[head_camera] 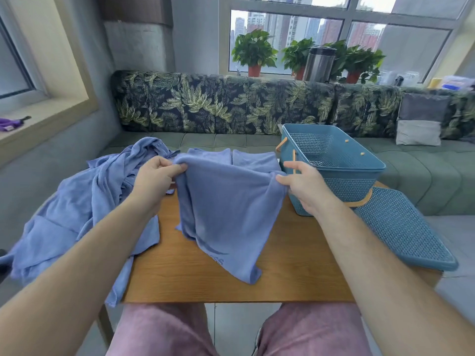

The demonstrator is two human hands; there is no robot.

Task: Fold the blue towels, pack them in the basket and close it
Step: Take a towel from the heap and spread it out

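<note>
The left hand and right hand each pinch a top corner of a blue towel held over the table. Its lower part shows a dark swoosh and lettering, too creased to read. Loose towels lie left; the open basket stands right, its lid beside it

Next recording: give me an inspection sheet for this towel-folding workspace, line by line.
Surface: wooden table, partly draped by towels.
Job's things: one blue towel held up; unfolded pile at left; folded towels behind; basket open, lid lying beside it.
Clutter: purple item on the left ledge.
Grippers: left hand and right hand each pinch the towel's top edge.
Cables: nothing seen.
Surroundings: leaf-print sofa, potted plants, window.
</note>
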